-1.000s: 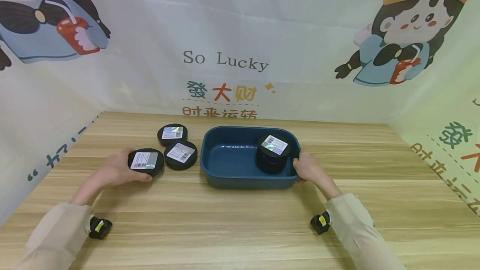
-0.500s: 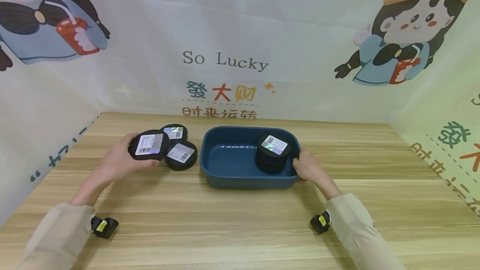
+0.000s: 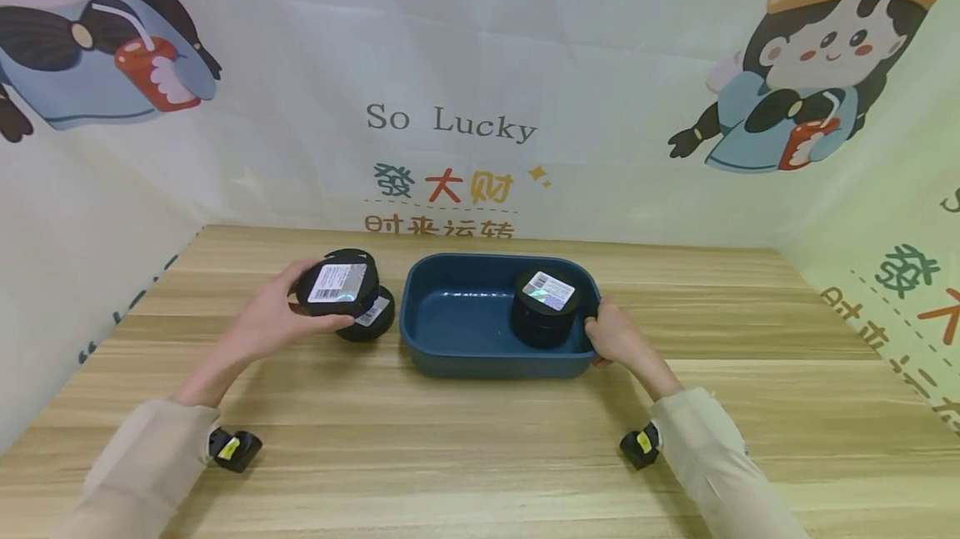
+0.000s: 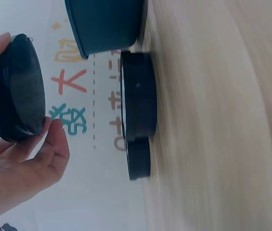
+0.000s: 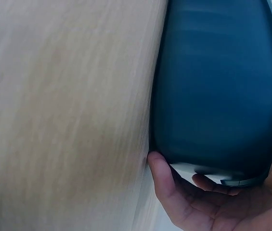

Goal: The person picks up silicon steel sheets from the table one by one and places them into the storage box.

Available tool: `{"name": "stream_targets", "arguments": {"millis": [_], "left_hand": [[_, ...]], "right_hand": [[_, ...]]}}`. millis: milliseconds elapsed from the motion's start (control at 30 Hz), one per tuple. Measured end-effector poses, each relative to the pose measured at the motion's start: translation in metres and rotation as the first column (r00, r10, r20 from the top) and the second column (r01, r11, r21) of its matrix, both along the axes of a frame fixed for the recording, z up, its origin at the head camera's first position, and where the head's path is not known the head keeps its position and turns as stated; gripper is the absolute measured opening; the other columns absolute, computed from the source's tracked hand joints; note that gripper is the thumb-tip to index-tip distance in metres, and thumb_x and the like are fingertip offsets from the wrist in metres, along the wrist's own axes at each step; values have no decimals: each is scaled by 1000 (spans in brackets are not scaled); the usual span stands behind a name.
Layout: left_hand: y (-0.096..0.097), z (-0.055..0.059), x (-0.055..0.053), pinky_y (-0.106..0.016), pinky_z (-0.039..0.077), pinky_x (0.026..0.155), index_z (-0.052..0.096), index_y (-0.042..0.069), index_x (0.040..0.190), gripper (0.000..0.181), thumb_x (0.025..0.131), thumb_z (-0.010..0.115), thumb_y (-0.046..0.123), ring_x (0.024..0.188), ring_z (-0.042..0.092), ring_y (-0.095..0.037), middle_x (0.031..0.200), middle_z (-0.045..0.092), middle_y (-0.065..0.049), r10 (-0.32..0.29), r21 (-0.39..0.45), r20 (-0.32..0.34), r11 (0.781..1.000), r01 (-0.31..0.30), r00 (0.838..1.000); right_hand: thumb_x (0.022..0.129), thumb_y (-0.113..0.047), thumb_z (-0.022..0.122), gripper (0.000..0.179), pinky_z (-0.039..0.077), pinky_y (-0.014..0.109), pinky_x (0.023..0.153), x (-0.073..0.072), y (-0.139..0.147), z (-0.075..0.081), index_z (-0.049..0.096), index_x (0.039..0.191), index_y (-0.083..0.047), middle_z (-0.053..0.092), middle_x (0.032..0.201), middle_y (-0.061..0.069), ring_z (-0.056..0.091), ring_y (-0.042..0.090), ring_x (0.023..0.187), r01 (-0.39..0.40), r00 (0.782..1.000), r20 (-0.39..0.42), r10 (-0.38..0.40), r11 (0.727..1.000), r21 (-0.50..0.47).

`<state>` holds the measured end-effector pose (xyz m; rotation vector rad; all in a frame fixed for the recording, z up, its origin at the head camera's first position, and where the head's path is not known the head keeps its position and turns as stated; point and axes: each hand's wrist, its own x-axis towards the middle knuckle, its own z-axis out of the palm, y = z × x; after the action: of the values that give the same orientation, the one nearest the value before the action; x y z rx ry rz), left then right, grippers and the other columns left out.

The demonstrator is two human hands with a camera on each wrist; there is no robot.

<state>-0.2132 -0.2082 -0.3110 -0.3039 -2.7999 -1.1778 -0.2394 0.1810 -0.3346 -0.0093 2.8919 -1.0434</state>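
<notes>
My left hand (image 3: 273, 310) grips a flat round black container (image 3: 337, 282) with a white label, thumb on the near side, fingers on the far side. In the left wrist view this container is up off the table, its underside (image 4: 27, 96) facing the camera. Two similar containers lie on the table below it; the nearer one (image 3: 373, 318) is partly covered in the head view, and the farther one (image 4: 139, 159) is mostly hidden there. My right hand (image 3: 618, 335) holds the right end of a blue rectangular tub (image 3: 487, 366). Inside, at the right, stands a stack of black containers (image 3: 546, 310).
The tub stands on a wood-grain table (image 3: 450, 456). Its left part shows bare blue floor. A printed cloth (image 3: 622, 122) hangs behind and along both sides of the table. Each wrist wears a small black camera, such as the left camera (image 3: 236, 449).
My left hand has lifted the round black container off the table and carried it rightward, over the other two. The right hand and the tub have stayed put.
</notes>
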Motion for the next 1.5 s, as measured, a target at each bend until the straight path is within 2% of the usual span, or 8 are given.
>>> {"name": "stream_targets", "arguments": {"millis": [233,400,500,667,833,1100,1333,1500], "left_hand": [[18,-2,-4,-32,43,72,34,8,135,85,65,77,33,84,57,-24,111,51,-22,-46,59,-22,997,47,999],[31,-4,-8,-39,41,80,37,6,132,81,66,77,31,94,53,-29,113,51,-23,-52,40,-74,998,55,996],[40,-7,-10,-44,37,87,35,3,132,83,65,77,32,104,47,-33,120,47,-25,-38,27,-77,999,40,996],[55,-10,-13,-49,34,92,35,1,132,84,65,76,33,111,43,-37,126,43,-26,-32,16,-89,999,34,996],[68,-14,-15,-49,35,90,39,2,128,81,64,78,33,108,45,-38,119,50,-24,-43,-11,-150,999,42,988],[85,-15,-16,-42,41,80,47,4,124,77,61,78,35,97,53,-29,109,58,-16,-59,16,-218,998,64,974],[100,-21,-23,-43,42,84,44,-2,126,83,61,78,37,100,53,-30,115,55,-20,-96,-4,-226,995,98,969],[110,-23,-26,-43,43,83,43,-3,126,86,59,79,38,97,55,-30,114,55,-20,-130,-51,-238,991,121,962]], "right_hand": [[84,-2,35,24,46,26,39,0,0,-1,38,99,15,51,83,38,56,20,38,-1,1000,-6,0,1000,-9],[85,-3,35,24,46,26,39,0,0,-2,38,100,15,52,84,38,56,19,38,0,1000,-4,0,1000,-5],[85,-3,35,24,46,26,39,-1,0,-2,38,100,16,52,83,38,57,19,39,-1,1000,-3,1,1000,-2],[85,-3,35,24,46,26,40,0,0,-1,38,101,15,52,83,38,57,20,40,0,1000,-1,0,1000,1],[85,-3,35,24,47,27,40,0,0,0,38,100,15,51,85,40,58,23,41,-6,1000,-1,6,1000,-2],[85,-3,35,25,47,27,40,1,0,0,37,102,16,50,85,40,59,23,42,-7,1000,7,7,1000,-15],[85,-3,35,23,47,27,40,0,0,-1,37,100,15,50,84,39,58,21,40,2,1000,6,-2,1000,-20],[85,-2,35,22,47,27,40,1,0,-1,38,98,15,51,82,37,58,22,41,-2,1000,-1,2,1000,-20]]}}
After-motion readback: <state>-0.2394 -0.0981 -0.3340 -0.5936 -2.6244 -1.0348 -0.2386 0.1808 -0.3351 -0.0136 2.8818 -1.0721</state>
